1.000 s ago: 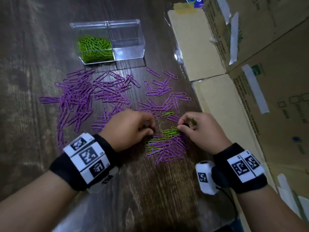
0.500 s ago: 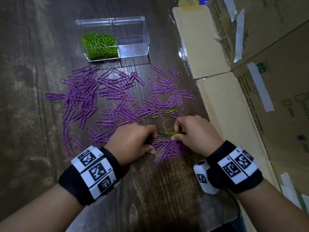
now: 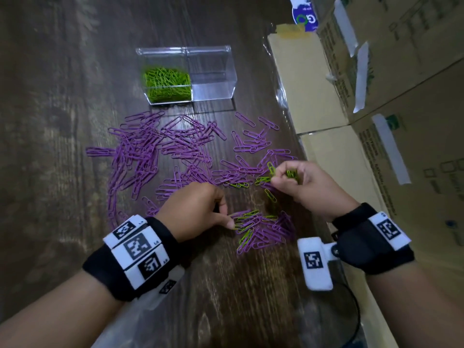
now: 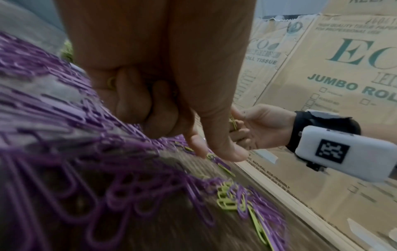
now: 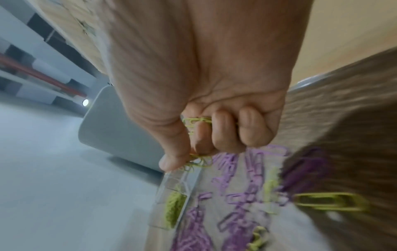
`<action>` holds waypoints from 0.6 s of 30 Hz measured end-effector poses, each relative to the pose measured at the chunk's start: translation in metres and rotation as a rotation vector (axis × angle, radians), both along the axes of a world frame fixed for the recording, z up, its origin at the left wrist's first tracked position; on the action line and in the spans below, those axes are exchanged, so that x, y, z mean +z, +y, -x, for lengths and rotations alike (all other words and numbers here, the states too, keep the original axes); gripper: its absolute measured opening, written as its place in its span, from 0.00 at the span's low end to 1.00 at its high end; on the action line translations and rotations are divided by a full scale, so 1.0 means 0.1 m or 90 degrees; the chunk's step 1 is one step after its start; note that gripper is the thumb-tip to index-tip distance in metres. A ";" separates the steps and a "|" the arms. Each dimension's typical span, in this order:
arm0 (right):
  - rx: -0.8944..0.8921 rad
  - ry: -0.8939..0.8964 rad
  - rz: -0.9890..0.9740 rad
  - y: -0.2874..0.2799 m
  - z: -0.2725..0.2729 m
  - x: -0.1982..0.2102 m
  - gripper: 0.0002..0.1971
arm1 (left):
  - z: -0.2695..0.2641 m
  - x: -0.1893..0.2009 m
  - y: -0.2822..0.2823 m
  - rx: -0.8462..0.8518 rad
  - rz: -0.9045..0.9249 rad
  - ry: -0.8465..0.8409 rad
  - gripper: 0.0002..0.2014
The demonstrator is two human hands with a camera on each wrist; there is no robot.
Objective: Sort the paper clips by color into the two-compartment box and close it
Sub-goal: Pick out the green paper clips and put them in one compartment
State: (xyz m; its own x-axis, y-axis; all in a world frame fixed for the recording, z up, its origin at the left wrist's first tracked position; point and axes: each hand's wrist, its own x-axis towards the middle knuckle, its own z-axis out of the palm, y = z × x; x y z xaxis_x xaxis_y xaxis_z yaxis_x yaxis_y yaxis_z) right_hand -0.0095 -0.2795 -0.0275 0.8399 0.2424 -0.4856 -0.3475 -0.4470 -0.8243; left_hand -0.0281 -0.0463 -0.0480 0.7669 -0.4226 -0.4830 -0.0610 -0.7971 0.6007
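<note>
A clear two-compartment box (image 3: 227,50) stands open at the far middle of the table. Its left half holds green paper clips (image 3: 167,84) and its right half looks empty. Purple paper clips (image 3: 150,151) lie scattered in front of it. A small mixed pile of purple and green clips (image 3: 261,229) lies close to me. My left hand (image 3: 229,222) pinches at a green clip on that pile's left edge, and a green clip (image 4: 111,83) peeks from its curled fingers. My right hand (image 3: 276,180) is raised over the table, gripping a bunch of green clips (image 5: 196,120).
Taped cardboard boxes (image 3: 376,121) line the right edge of the dark wooden table (image 3: 62,121). A few loose green clips (image 3: 262,180) lie among purple ones below my right hand. A grey chair back (image 5: 120,129) shows beyond the table's far edge.
My right hand has lifted off the mixed pile with green clips and moved away from me. My left hand has stayed at the pile's left edge.
</note>
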 end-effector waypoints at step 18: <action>0.288 -0.328 0.428 2.02 -1.94 0.51 0.05 | -1.49 0.55 1.06 0.425 0.077 0.049 0.07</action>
State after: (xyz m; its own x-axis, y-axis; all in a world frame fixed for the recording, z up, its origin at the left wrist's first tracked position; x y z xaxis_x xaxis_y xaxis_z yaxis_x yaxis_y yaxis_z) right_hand 0.1846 -0.0772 0.0232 0.8844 0.4016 -0.2377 0.3076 -0.8847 -0.3503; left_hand 0.1207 0.0599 0.0068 0.8476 0.0742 -0.5254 0.4665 -0.5761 0.6712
